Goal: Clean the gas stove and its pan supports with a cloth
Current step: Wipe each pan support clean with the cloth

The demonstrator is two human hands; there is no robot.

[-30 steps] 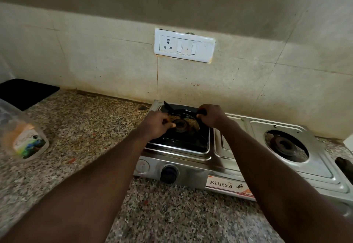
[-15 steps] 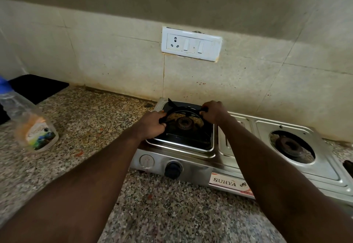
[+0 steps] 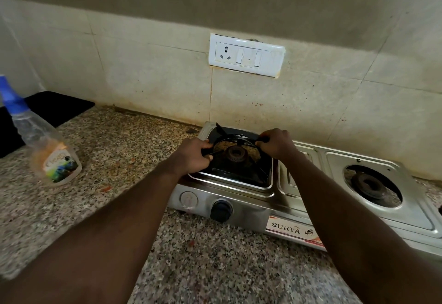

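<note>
Both hands now grip the black metal pan support (image 3: 235, 138) sitting over the left burner of the stainless steel two-burner gas stove (image 3: 251, 204) on the speckled granite table (image 3: 119, 148). A second ago the left hand (image 3: 195, 154) only reached toward the burner; now its fingers (image 3: 206, 146) clench the ring's left side, while the right hand (image 3: 275, 144) clasps the far right. Lifting it off for wiping looks next; no cloth shows.

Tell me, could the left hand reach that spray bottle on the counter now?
Probably, once freed: the left hand grips the pan support. Only bare counter lies between it and the spray bottle, off to its left.
</note>
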